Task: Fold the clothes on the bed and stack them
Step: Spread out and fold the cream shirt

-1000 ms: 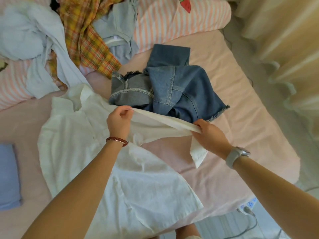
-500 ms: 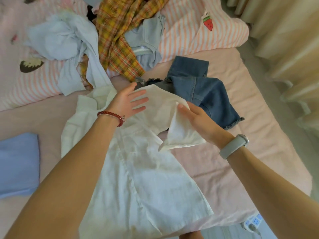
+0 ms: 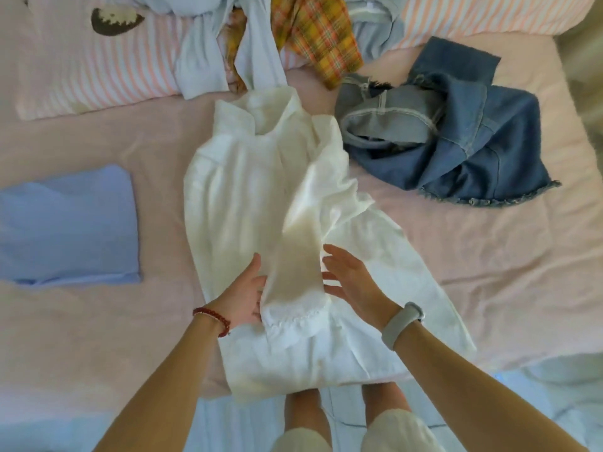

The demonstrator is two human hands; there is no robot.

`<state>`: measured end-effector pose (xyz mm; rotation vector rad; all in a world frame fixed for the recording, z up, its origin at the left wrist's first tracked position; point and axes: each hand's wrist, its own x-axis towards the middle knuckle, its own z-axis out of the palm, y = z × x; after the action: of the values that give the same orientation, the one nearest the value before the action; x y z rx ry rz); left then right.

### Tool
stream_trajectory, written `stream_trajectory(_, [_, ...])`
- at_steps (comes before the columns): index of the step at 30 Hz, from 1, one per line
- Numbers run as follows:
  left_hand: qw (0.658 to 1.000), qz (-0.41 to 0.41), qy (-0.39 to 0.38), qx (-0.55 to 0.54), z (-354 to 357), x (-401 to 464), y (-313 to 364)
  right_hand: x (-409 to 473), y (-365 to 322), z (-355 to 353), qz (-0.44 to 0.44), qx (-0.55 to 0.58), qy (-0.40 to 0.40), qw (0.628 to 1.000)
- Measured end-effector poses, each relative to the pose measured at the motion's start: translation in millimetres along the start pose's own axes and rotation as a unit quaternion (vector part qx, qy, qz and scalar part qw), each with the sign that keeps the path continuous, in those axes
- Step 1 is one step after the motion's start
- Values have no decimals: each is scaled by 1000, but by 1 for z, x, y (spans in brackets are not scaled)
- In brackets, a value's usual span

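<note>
Head view shows the white shirt (image 3: 261,190) at frame centre on the bed (image 3: 489,272), its sleeve now folded inward down the middle since a second ago, left hand (image 3: 243,296) and right hand (image 3: 354,283) flanking it with fingers spread, gripping nothing, so side folds progress; no legible writing.

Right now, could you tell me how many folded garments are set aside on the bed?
1: the blue one lies flat at the bed's left, apart from the white shirt. Others may lie out of view.
</note>
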<state>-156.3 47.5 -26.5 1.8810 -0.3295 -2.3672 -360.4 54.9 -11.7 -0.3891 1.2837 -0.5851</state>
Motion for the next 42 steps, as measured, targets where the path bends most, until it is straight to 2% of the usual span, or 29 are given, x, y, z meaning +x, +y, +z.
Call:
stream_trajectory(2, [988, 7, 39, 148, -15, 9, -16, 8, 18, 4, 36, -10, 58, 998])
stream_trajectory(4, [955, 80, 102, 266, -20, 14, -26, 17, 31, 5, 61, -37, 108, 992])
stream_trajectory(5, [945, 130, 131, 269, -20, 16, -29, 21, 35, 5, 69, -47, 127, 988])
stream_trajectory(7, [946, 194, 158, 205, -17, 17, -33, 29, 41, 9, 72, -58, 150, 984])
stream_trajectory(9, [951, 211, 161, 161, -17, 20, -34, 35, 44, 14, 68, -72, 155, 983])
stream_trajectory(11, [960, 199, 125, 153, -18, 19, -34, 41, 42, 20, 59, -59, 153, 985])
stream_trajectory(13, [967, 189, 75, 153, -20, 15, -33, 49, 34, 26, 48, -10, 164, 985])
stream_trajectory(16, [974, 169, 45, 142, -28, 12, -31, 65, 13, 29, 49, 153, 221, 962])
stream_trajectory(18, [963, 160, 74, 204, -37, 13, -26, 78, -2, 24, 40, 182, 280, 942])
stream_trajectory(21, [900, 147, 134, 389, -47, 15, -18, 93, -19, 13, 39, 121, 316, 940])
stream_trajectory(24, [867, 163, 142, 449, -53, 21, -14, 100, -28, 1, 23, 63, 341, 938])
stream_trajectory(28, [875, 189, 138, 423, -51, 31, -11, 98, -30, -19, -56, 70, 385, 919])
stream_trajectory(29, [870, 185, 132, 437, -50, 32, -11, 96, -30, -23, -63, 63, 380, 920])
stream_trajectory(32, [828, 182, 143, 511, -48, 33, -18, 88, -20, -28, -53, 31, 359, 931])
stream_trajectory(33, [827, 186, 151, 509, -48, 33, -21, 85, -13, -27, -46, 36, 352, 934])
stream_trajectory(35, [858, 197, 141, 452, -48, 30, -30, 78, 5, -19, -43, 19, 348, 936])
stream_trajectory(37, [881, 193, 123, 414, -47, 26, -38, 67, 26, -7, -91, -142, 385, 907])
stream_trajectory(39, [867, 185, 141, 441, -47, 23, -44, 56, 44, 8, -195, -351, 399, 824])
stream_trajectory(41, [824, 212, 196, 488, -50, 22, -51, 48, 60, 29, -307, -493, 323, 747])
stream_trajectory(42, [809, 236, 231, 486, -50, 22, -52, 47, 70, 40, -342, -539, 260, 725])
